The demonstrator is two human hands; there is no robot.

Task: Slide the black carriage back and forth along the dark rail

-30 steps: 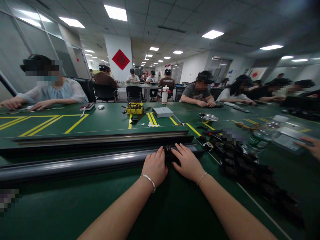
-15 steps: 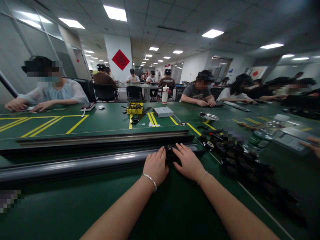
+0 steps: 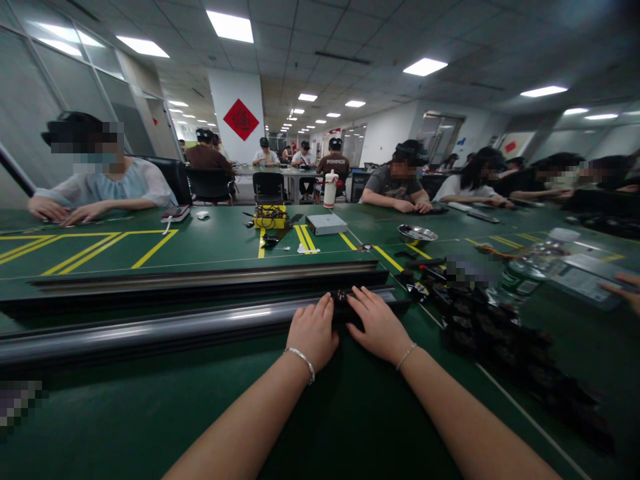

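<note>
A long dark metal rail [image 3: 200, 325] with a shiny rounded top runs from the left edge toward the middle of the green table [image 3: 150, 413]. At its right end a small black part [image 3: 341, 297] sits between my two hands. My left hand [image 3: 314, 330] touches this part with its fingertips, the fingers close together. From the other side my right hand [image 3: 377, 323] has its fingertips at the part, the fingers slightly spread and the thumb lower. Whether either hand grips the part is hard to tell. A second long rail [image 3: 200, 280] lies just behind the first.
Several black parts [image 3: 505, 340] are heaped at the right, beside a plastic bottle [image 3: 523, 277]. Farther back are a metal bowl [image 3: 418, 233], a grey box [image 3: 326, 223] and a yellow box with cables [image 3: 270, 217]. People sit across the table; another person's hand shows at the right edge.
My hands have hardly moved; the small black part sits very slightly farther right. The person at the far left has drawn one hand inward toward the other.
</note>
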